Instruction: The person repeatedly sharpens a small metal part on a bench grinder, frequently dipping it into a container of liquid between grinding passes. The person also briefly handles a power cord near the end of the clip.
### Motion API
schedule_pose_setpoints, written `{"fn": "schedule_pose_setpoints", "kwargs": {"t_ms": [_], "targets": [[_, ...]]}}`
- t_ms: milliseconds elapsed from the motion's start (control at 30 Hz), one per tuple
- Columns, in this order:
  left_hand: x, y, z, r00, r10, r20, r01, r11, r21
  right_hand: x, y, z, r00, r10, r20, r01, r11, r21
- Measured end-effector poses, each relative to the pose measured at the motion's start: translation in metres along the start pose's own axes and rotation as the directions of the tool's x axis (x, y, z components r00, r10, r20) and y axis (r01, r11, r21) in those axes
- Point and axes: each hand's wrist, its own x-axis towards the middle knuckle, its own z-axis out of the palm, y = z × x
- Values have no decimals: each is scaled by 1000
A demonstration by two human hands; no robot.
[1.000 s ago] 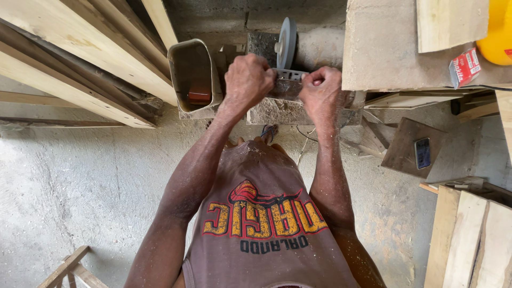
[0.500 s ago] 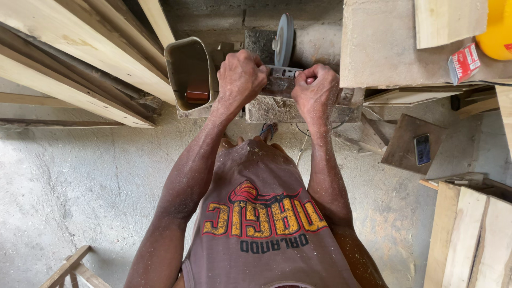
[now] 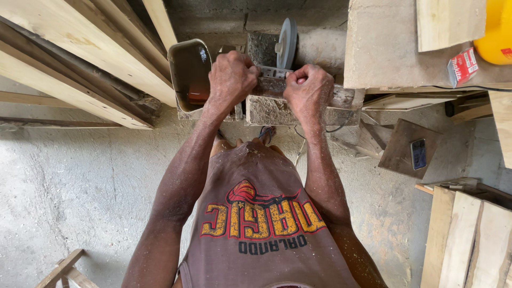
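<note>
Head view: the left hand (image 3: 230, 80) and right hand (image 3: 308, 90), both closed, grip a flat grey metal blade (image 3: 273, 72). It is held level, edge toward the round grey grinding wheel (image 3: 287, 44), likely for steadiness.

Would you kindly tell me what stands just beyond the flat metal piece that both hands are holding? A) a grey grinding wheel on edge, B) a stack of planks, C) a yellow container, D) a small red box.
A: the left hand and right hand grip the flat metal piece directly in front of the grey grinding wheel, which stands on edge.
</note>
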Motion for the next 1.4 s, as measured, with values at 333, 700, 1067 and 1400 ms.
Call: {"fn": "schedule_pose_setpoints", "kwargs": {"t_ms": [333,700,1067,1400], "targets": [[3,28,55,997,82,12,-83,995,47,-8,48,-26,991,133,26,-132,990,-46],[2,13,15,999,-3,39,3,1000,2,-4,23,-4,999,50,19,-51,998,29],[-2,-4,-10,1000,0,-8,0,1000,-18,-4,-10,3,1000,-3,28,2,999,37],[4,17,31,999,-14,49,13,1000,15,-1,29,-17,983,164,79,-172,978,114]]}}
